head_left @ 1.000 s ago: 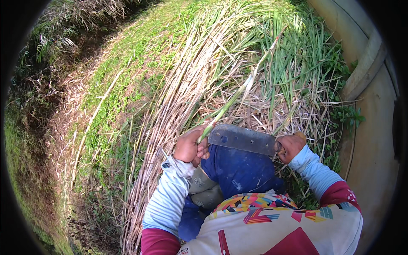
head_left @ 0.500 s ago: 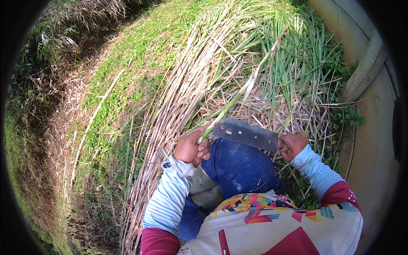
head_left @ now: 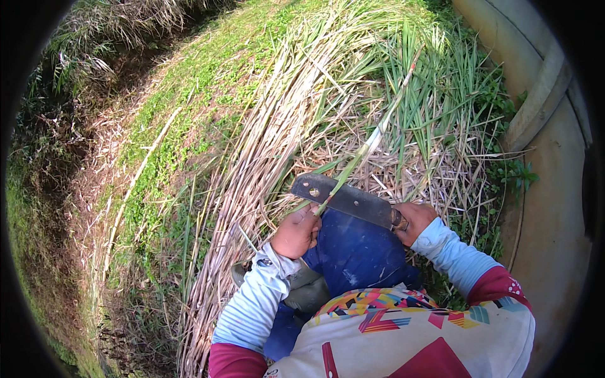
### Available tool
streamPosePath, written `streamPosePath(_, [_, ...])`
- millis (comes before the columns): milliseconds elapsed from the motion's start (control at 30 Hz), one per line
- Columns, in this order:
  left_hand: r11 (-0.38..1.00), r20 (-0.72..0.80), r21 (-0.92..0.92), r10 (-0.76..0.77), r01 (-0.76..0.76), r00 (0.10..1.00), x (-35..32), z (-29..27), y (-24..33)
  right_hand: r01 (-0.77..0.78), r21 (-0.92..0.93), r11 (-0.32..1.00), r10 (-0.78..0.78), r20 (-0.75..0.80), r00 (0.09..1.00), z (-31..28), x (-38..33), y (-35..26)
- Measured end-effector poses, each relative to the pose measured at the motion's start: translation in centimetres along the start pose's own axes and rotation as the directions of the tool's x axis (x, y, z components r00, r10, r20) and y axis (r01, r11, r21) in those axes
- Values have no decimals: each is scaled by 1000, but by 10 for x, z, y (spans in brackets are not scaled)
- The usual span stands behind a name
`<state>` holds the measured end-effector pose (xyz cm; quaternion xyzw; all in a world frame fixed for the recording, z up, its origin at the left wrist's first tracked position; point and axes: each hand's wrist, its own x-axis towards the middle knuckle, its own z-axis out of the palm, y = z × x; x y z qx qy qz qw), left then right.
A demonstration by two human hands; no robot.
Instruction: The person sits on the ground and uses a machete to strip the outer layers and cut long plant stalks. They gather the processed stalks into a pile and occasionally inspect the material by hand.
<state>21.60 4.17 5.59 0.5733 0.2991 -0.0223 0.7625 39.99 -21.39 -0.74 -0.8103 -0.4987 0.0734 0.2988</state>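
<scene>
My left hand (head_left: 295, 232) is closed around the lower end of a long stalk (head_left: 376, 138), green near the hand, whitish further up and reddish at the far tip. The stalk slants away to the upper right over the cut grass. In my right hand (head_left: 417, 220) is the wooden handle of a cleaver (head_left: 368, 211). Its broad dark blade, pierced by several holes, points left above my blue-clad knee (head_left: 359, 252). Just beyond my left fingers, the stalk passes across the blade; whether they touch, I cannot tell.
Dry cane-like stalks (head_left: 239, 183) lie in a long heap left of my legs. Green cut leaves (head_left: 422, 107) spread ahead. A curved tan wall (head_left: 548, 208) with a ledge (head_left: 545, 101) borders the right. One pale pole (head_left: 142, 170) rests on the grass at left.
The cleaver and my right hand have moved left, so the blade now reaches past the stalk. My left hand has shifted slightly right and down, and the stalk's lower part has swung right.
</scene>
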Motion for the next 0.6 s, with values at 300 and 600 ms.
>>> streamPosePath(300, [996,-50,75,44,-41,998,-20,-13,-3,-537,192,821,570,-310,761,9,58,119])
streamPosePath(600, [551,41,767,469,-329,882,-4,-24,-5,-178,165,970,181,-1,983,12,6,17])
